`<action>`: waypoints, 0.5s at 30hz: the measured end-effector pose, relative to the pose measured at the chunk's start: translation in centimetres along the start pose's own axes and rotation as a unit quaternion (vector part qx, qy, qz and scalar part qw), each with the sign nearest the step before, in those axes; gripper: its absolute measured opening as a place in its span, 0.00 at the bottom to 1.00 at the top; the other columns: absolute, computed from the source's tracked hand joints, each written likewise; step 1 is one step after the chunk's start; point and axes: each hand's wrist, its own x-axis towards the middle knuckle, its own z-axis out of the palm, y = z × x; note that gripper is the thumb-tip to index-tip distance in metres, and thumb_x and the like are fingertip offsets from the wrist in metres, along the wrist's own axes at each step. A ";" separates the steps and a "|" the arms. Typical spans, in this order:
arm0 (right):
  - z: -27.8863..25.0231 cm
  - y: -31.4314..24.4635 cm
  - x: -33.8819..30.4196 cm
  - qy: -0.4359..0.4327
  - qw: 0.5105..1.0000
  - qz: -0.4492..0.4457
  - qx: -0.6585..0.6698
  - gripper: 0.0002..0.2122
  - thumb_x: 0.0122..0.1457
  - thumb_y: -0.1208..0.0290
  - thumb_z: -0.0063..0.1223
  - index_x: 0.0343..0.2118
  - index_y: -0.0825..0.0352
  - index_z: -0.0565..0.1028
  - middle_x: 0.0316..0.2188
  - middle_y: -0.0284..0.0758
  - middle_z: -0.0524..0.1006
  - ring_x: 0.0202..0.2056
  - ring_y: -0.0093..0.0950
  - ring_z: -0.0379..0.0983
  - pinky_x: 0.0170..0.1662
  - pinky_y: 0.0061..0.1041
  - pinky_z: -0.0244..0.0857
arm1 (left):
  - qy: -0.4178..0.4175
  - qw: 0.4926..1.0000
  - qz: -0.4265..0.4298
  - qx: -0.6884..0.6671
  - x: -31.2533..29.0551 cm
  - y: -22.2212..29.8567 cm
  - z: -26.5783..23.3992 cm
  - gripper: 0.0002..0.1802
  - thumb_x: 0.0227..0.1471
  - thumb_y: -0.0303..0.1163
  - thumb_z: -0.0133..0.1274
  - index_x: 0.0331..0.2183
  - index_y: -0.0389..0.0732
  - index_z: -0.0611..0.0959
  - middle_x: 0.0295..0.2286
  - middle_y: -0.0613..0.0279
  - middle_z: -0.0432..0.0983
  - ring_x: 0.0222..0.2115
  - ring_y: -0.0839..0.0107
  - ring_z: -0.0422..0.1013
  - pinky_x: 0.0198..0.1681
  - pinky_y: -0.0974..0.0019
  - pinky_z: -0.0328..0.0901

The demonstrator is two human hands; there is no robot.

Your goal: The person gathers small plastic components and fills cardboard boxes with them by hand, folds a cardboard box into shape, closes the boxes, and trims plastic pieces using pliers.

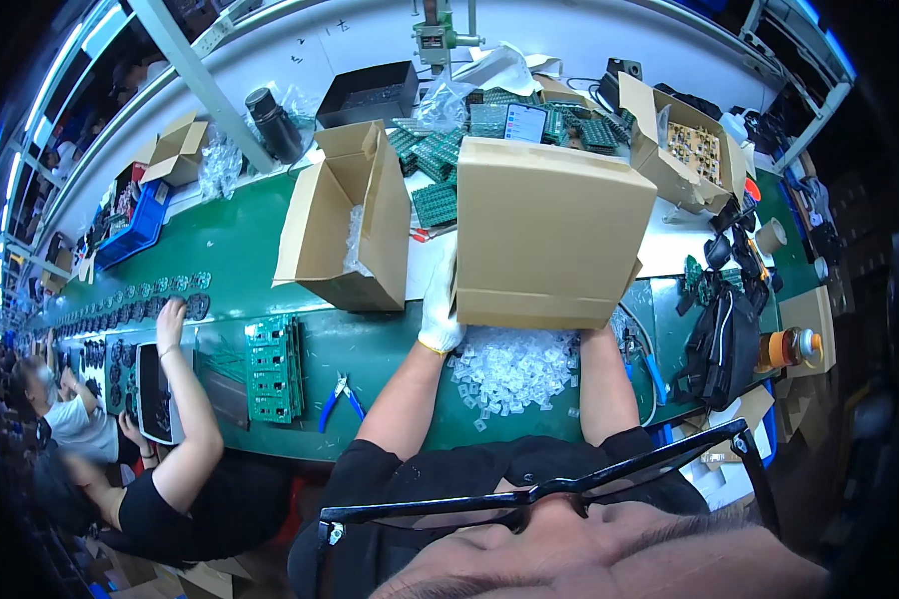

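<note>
A brown cardboard box [554,230] is held up in front of me between my two hands, tilted with a broad plain side toward me. My left hand [441,317], in a white glove, is closed against its left side; some of its fingers are hidden behind the cardboard. At the lower right corner, my right hand [596,339] grips the box, its fingers out of sight behind it. Under the box, a loose pile of small clear plastic pieces [514,371] lies on the green bench mat.
An open carton [355,225] stands to the left. Green circuit boards [435,155] are heaped behind; a board stack [273,369] and blue-handled pliers [342,399] lie at left. A black pouch [721,344] and amber bottle [784,349] sit right. Another person [185,439] works at left.
</note>
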 end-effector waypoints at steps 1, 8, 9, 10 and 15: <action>-0.2 0.1 0.0 0.003 1.000 -0.004 -0.005 0.23 0.71 0.61 0.58 0.64 0.67 0.71 0.54 0.35 0.80 0.56 0.32 0.78 0.59 0.34 0.75 | 0.021 0.998 -0.032 -0.043 0.3 -0.2 0.7 0.31 0.77 0.40 0.42 0.73 0.38 0.64 0.70 0.56 0.63 0.69 0.60 0.62 0.72 0.58 0.59; 0.0 2.7 1.8 -0.013 0.997 -0.045 -0.064 0.24 0.70 0.61 0.59 0.64 0.66 0.72 0.54 0.35 0.79 0.56 0.32 0.77 0.60 0.35 0.74 | 0.042 0.992 -0.116 -0.002 -1.7 -4.1 -1.0 0.29 0.76 0.38 0.46 0.71 0.42 0.64 0.64 0.57 0.70 0.62 0.63 0.69 0.66 0.57 0.67; -0.2 3.0 1.8 -0.013 0.996 -0.049 -0.072 0.24 0.70 0.60 0.59 0.64 0.66 0.72 0.54 0.35 0.79 0.56 0.32 0.77 0.60 0.35 0.73 | 0.060 0.991 -0.117 -0.025 -1.6 -4.1 -1.0 0.28 0.76 0.39 0.46 0.70 0.41 0.65 0.63 0.57 0.71 0.62 0.63 0.69 0.65 0.57 0.68; -0.5 3.1 1.9 -0.014 0.995 -0.054 -0.080 0.24 0.69 0.60 0.60 0.64 0.66 0.72 0.54 0.35 0.79 0.57 0.32 0.77 0.60 0.35 0.73 | 0.071 0.989 -0.122 -0.045 -1.6 -4.8 -1.0 0.28 0.76 0.40 0.46 0.70 0.40 0.66 0.62 0.57 0.71 0.61 0.62 0.70 0.65 0.56 0.68; -1.3 3.9 1.5 -0.014 0.992 -0.077 -0.102 0.25 0.69 0.60 0.61 0.64 0.66 0.72 0.54 0.34 0.79 0.57 0.33 0.76 0.61 0.35 0.73 | 0.076 0.972 -0.113 -0.191 -1.8 -7.3 -3.0 0.27 0.77 0.49 0.41 0.65 0.42 0.73 0.58 0.58 0.74 0.56 0.62 0.73 0.59 0.55 0.72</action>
